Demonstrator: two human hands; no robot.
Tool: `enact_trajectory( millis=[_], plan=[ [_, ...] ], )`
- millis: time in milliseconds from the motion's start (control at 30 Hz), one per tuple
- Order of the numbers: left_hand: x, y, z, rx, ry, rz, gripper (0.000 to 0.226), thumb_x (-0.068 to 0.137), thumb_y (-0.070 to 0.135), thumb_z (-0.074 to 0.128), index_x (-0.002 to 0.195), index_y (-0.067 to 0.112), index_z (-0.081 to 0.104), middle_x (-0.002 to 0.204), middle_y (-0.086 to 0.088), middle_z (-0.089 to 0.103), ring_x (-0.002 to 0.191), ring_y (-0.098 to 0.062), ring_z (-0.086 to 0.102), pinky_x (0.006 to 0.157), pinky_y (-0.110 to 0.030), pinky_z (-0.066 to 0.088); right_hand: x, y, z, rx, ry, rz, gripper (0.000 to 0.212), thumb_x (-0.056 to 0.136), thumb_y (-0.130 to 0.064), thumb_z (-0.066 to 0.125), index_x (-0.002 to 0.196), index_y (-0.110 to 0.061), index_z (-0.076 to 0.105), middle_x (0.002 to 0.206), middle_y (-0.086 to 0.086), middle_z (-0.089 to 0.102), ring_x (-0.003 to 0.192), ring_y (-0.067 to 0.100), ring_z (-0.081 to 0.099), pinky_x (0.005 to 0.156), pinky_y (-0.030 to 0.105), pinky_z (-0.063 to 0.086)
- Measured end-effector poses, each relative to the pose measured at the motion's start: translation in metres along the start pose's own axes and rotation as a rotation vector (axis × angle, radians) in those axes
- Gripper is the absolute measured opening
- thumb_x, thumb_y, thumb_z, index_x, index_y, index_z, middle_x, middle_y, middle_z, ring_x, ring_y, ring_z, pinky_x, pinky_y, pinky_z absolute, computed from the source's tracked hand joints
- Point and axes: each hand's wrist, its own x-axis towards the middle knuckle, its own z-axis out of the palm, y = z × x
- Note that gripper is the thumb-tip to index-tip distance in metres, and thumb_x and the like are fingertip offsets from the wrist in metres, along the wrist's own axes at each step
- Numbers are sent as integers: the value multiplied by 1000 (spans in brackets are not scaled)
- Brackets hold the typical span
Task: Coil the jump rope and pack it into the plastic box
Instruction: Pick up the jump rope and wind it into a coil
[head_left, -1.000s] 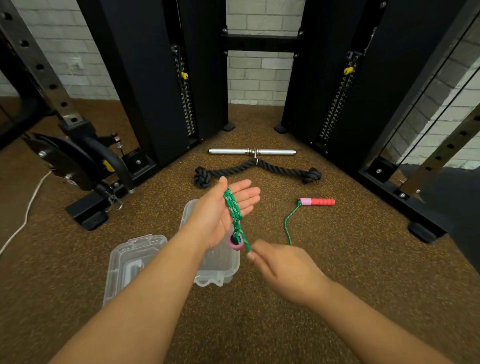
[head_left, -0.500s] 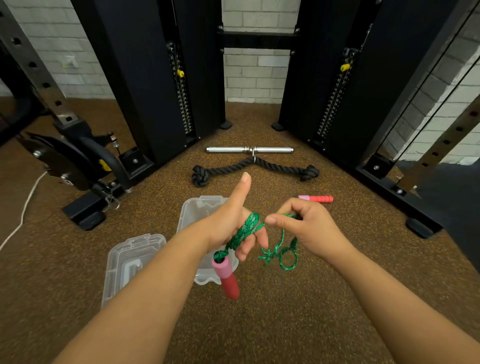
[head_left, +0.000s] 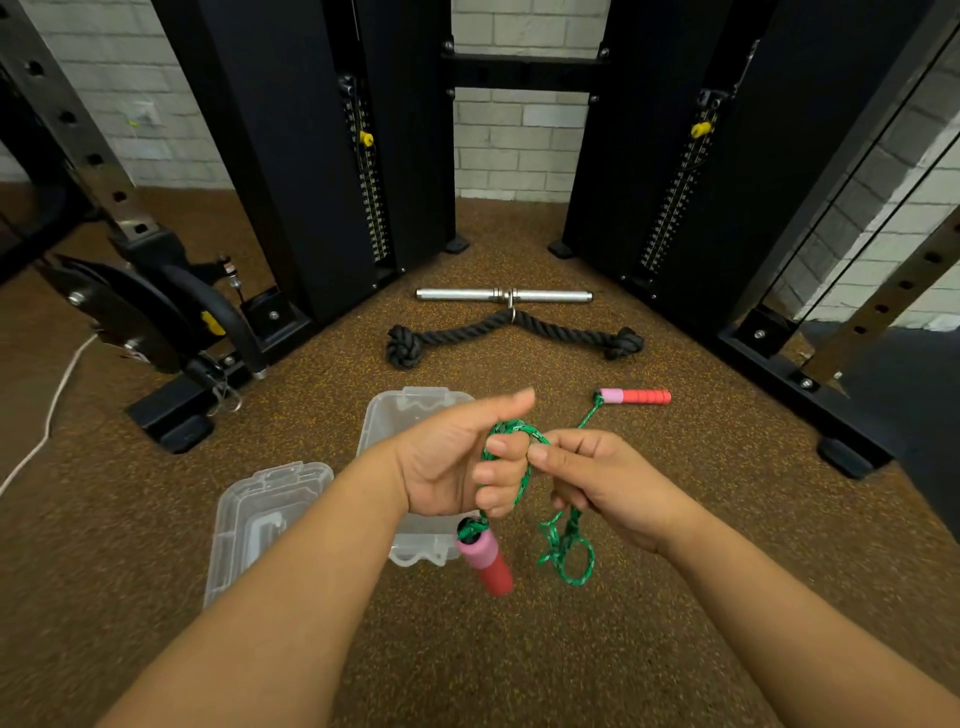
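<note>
Presently, green rope (head_left: 519, 457) is gripped by left hand (head_left: 457, 467), pinched by right hand (head_left: 602, 483); far handle (head_left: 636, 397) lies at one o'clock, nearer the right.

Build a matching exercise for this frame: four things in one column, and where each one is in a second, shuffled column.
Things
1. near jump rope handle
2. far jump rope handle
3. clear plastic box
4. box lid

Places
A. on the floor, left of the box
B. hanging from the green rope below the left hand
C. lying on the floor beyond the right hand
D. on the floor, partly hidden by the left hand

Pairs: 1-B, 2-C, 3-D, 4-A
</note>
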Motion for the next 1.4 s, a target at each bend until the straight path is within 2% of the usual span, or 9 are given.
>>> enact_trajectory(
  millis=[100,233,400,633,767,900,1067,1200,1400],
  plan=[
    [1,-4,-2,39,11,40,39,89,38,51,54,20,52,48,1,53,46,-14,56,54,-24,47,0,-3,-3,-51,35,-21,9,90,-12,59,85,-4,60,67,-1,54,44,1,39,51,18,42],
    [-2,-2,-5,24,10,31,37,90,34,49,55,20,49,47,4,45,44,-12,46,55,-25,42,-1,0,0,-128,30,-56,19,94,-10,53,105,5,57,62,-5,50,44,3,40,54,23,42],
    [-7,-2,-9,-12,6,17,41,88,33,50,48,21,47,38,7,38,35,-8,39,46,-23,38,0,6,12,-71,-47,-37,34,93,-10,55,127,-11,52,58,-2,45,39,3,39,55,22,49],
    [-7,-4,-5,56,-20,41,36,91,32,47,63,16,64,48,-1,57,48,-17,60,57,-26,49,-2,0,3,-132,0,-6,21,93,-15,57,105,1,65,84,7,61,50,5,43,49,15,39],
    [-9,-3,-10,104,42,113,21,88,19,57,75,11,72,59,-2,62,66,-17,68,71,-28,54,-5,0,6,-325,86,-60,12,95,-22,53,94,-15,63,71,3,56,56,15,44,53,31,39],
    [-11,-9,-27,267,231,113,17,86,14,60,77,21,72,65,5,57,78,-14,62,88,-32,44,-9,2,1,-585,168,-122,12,94,-23,56,89,-13,61,59,-11,47,50,-1,41,53,23,38],
    [-4,-8,-12,180,271,140,18,93,22,50,79,14,58,66,1,52,77,-15,60,84,-31,41,-6,5,-4,-384,158,-16,14,96,-20,53,92,-9,60,62,-2,49,50,9,46,55,30,41],
    [-3,5,1,-104,271,232,27,97,25,43,75,13,52,63,-1,53,65,-15,58,74,-26,49,-2,-4,3,-300,145,-68,15,98,-18,48,88,-16,58,47,-17,50,45,1,44,51,19,37],
    [-5,2,13,-265,312,268,30,99,28,40,78,9,51,43,9,31,44,-7,30,48,-16,30,-2,-5,10,-194,118,-109,15,97,-12,49,86,-15,59,55,-19,57,45,1,44,48,16,36]
  ],
)
